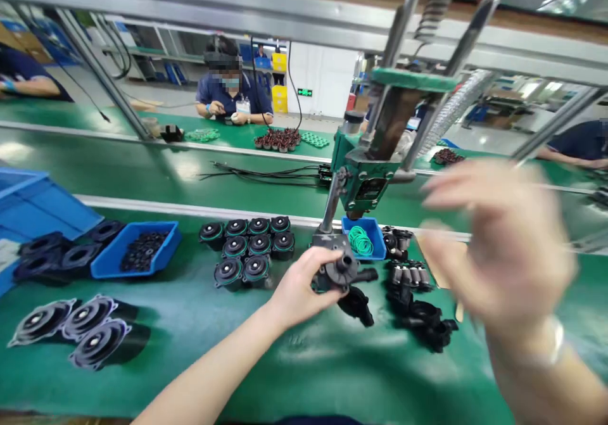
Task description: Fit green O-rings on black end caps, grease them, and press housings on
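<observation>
My left hand (pixel 304 285) is closed round a black pump (pixel 346 270) with a round body, a stub on top and a side spout. It holds the pump at the foot of a green arbor press (pixel 365 171), below its ram. My right hand (pixel 503 247) is raised at the right and smeared by motion. A gap shows between its thumb and fingers, with nothing visible in it. A loose black pump cover (pixel 356 304) lies just beyond the held pump. Behind it, a small blue bin (pixel 379 247) holds green rubber rings (pixel 361 241).
Several black motor housings with green rings (pixel 259 244) stand in rows left of the press. More housings (pixel 97 342) lie front left, near a blue bin of small black parts (pixel 142 251). Black covers (pixel 422 317) lie at right. A co-worker (pixel 232 92) sits across the bench.
</observation>
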Tool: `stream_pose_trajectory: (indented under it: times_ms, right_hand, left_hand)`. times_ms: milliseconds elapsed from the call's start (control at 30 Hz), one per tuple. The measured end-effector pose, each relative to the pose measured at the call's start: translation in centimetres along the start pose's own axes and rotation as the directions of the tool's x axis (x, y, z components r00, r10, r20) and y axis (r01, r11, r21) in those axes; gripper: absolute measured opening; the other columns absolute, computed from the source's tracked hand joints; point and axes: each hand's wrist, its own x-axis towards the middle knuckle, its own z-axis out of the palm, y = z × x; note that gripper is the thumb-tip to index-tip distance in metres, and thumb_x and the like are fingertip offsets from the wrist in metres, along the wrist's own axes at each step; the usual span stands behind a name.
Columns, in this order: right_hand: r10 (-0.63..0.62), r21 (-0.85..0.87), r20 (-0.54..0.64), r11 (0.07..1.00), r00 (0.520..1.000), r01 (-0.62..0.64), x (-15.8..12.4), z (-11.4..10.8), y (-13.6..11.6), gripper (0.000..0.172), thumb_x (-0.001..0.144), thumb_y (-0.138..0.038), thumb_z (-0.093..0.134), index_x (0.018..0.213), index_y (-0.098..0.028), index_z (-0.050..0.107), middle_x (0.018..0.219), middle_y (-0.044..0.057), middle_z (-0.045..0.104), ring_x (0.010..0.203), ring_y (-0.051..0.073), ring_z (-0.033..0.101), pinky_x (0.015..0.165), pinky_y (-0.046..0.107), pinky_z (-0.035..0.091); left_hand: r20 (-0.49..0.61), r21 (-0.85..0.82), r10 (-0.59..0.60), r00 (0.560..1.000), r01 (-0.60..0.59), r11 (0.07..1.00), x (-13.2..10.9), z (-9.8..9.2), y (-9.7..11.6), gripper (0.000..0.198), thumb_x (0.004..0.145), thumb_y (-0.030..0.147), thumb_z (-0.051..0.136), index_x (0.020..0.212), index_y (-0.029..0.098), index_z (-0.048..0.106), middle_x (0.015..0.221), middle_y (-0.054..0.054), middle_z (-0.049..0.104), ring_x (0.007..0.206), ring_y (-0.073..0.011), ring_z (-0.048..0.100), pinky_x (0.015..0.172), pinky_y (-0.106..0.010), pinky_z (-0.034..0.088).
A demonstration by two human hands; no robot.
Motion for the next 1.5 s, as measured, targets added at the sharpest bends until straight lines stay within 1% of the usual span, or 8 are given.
stream_pose_trajectory:
  times_ms: [67, 100, 300, 767, 1000, 1233, 1367, 1500]
  right_hand:
    - [-0.057, 0.19, 0.394, 0.982, 0.917, -0.02, -6.7, 1.9, -2.5, 0.047, 0.084, -0.041, 0.069, 0.126, -0.023, 0.055, 0.129, 0.012, 0.061, 0.126, 0.026, 0.058, 0.104, 0.04, 0.056]
    - [-0.048, 0.247, 0.466, 0.966, 0.883, -0.078, -9.6, 3.1, -3.5, 0.05, 0.085, -0.041, 0.069, 0.128, -0.021, 0.054, 0.131, 0.014, 0.06, 0.125, 0.025, 0.059, 0.101, 0.039, 0.058]
    - [0.176, 0.347, 0.447, 0.869, 0.877, -0.352, -18.3, 8.1, -6.6, 0.015, 0.091, -0.024, 0.062, 0.105, -0.019, 0.064, 0.119, 0.012, 0.067, 0.112, 0.02, 0.066, 0.094, 0.036, 0.06]
    - [0.098, 0.52, 0.42, 0.789, 0.902, -0.328, -18.1, 8.8, -5.9, 0.022, 0.084, -0.014, 0.07, 0.105, -0.016, 0.067, 0.106, 0.01, 0.073, 0.106, 0.021, 0.069, 0.093, 0.039, 0.06]
    - [0.32, 0.605, 0.177, 0.71, 0.931, -0.359, -18.3, 8.5, -6.6, 0.019, 0.088, -0.021, 0.066, 0.106, -0.018, 0.066, 0.106, 0.009, 0.071, 0.111, 0.028, 0.067, 0.096, 0.051, 0.055]
    - [0.556, 0.61, 0.392, 0.439, 0.733, -0.659, -16.9, 5.5, -3.8, 0.01, 0.093, -0.024, 0.058, 0.097, -0.018, 0.065, 0.107, 0.008, 0.069, 0.107, 0.024, 0.068, 0.096, 0.041, 0.055]
    - [0.281, 0.409, 0.704, 0.591, 0.653, -0.696, -18.0, 3.1, -1.7, 0.008, 0.091, -0.027, 0.063, 0.095, -0.02, 0.065, 0.11, 0.008, 0.071, 0.104, 0.02, 0.069, 0.089, 0.032, 0.058]
    - [0.067, 0.343, 0.802, 0.762, 0.593, -0.55, -18.9, 2.8, -2.6, 0.011, 0.09, -0.03, 0.065, 0.095, -0.02, 0.064, 0.13, 0.01, 0.065, 0.115, 0.018, 0.065, 0.097, 0.031, 0.055]
  left_hand:
    - [0.057, 0.0, 0.004, 0.998, -0.004, 1.0, -3.5, 0.6, 0.4, 0.061, 0.073, 0.014, 0.074, 0.128, 0.027, 0.052, 0.123, -0.007, 0.063, 0.115, -0.023, 0.062, 0.098, -0.037, 0.053]
    - [0.084, -0.01, -0.019, 0.996, 0.02, 1.0, -5.3, 1.1, 0.4, 0.061, 0.072, 0.013, 0.074, 0.128, 0.027, 0.051, 0.123, -0.007, 0.062, 0.115, -0.0234, 0.062, 0.097, -0.037, 0.054]
    - [0.169, -0.122, -0.331, 0.928, 0.353, 0.928, -12.1, 4.9, -0.6, 0.086, 0.069, 0.016, 0.076, 0.141, 0.022, 0.028, 0.128, -0.012, 0.062, 0.118, -0.0271, 0.064, 0.1, -0.044, 0.055]
    - [0.197, -0.174, -0.346, 0.917, 0.381, 0.908, -12.4, 5.2, -1.1, 0.087, 0.07, 0.02, 0.081, 0.139, 0.021, 0.029, 0.135, -0.015, 0.059, 0.124, -0.0289, 0.061, 0.103, -0.046, 0.054]
    - [0.257, -0.104, -0.33, 0.909, 0.365, 0.925, -12.3, 5.0, -1.1, 0.081, 0.069, 0.02, 0.082, 0.136, 0.022, 0.036, 0.132, -0.013, 0.062, 0.116, -0.0313, 0.066, 0.097, -0.047, 0.057]
    - [0.179, -0.067, -0.194, 0.965, 0.209, 0.976, -12.7, 4.4, -1.1, 0.095, 0.07, 0.038, 0.085, 0.144, 0.02, 0.028, 0.136, -0.02, 0.057, 0.125, -0.0334, 0.06, 0.103, -0.049, 0.054]
    - [0.118, 0.109, -0.017, 0.993, 0.004, 0.994, -12.7, 3.1, -0.8, 0.077, 0.076, 0.044, 0.08, 0.137, 0.015, 0.043, 0.145, -0.026, 0.043, 0.138, -0.0381, 0.045, 0.106, -0.054, 0.05]
    - [0.095, 0.236, 0.195, 0.976, -0.213, 0.948, -12.4, 2.3, -0.8, 0.041, 0.086, 0.027, 0.072, 0.122, 0.015, 0.057, 0.122, -0.016, 0.062, 0.13, -0.0311, 0.055, 0.108, -0.055, 0.047]
